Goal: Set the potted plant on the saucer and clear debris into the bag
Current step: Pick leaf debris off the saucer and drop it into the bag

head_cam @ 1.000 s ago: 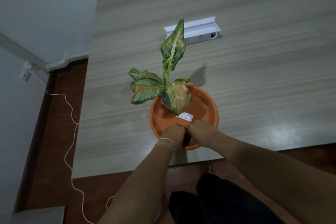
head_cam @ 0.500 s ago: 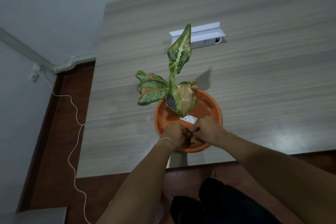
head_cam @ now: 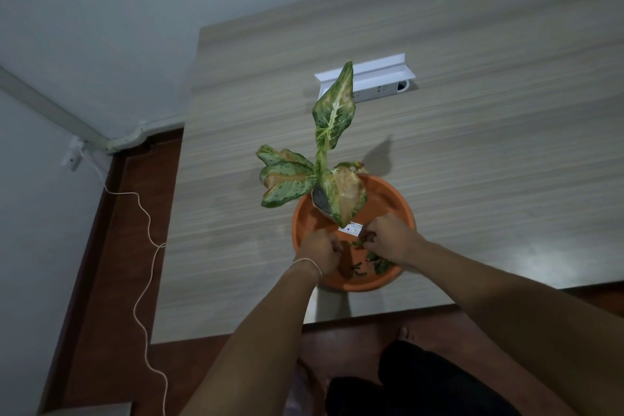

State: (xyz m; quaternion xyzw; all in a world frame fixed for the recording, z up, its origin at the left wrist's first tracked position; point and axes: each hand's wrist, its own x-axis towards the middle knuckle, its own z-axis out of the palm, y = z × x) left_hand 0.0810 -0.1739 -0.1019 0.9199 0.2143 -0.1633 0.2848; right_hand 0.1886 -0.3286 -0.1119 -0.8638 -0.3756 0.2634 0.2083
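A potted plant (head_cam: 324, 159) with speckled green and browning leaves stands in an orange saucer (head_cam: 391, 192) near the table's front edge. A white label (head_cam: 349, 230) shows on its small pot. Green leaf debris (head_cam: 374, 262) lies in the saucer's near side. My left hand (head_cam: 320, 250) rests curled over the saucer's near left rim; what it holds is hidden. My right hand (head_cam: 388, 236) pinches a bit of green debris just right of the label. No bag is in view.
A white power strip box (head_cam: 368, 81) sits on the wooden table (head_cam: 489, 132) behind the plant. A white cord (head_cam: 145, 246) trails over the brown floor at the left, beside the wall. My legs are below the table edge.
My hands have parted slightly, the right one shifting right and up, uncovering green debris in the saucer. The view has shifted a little; the plant stays put.
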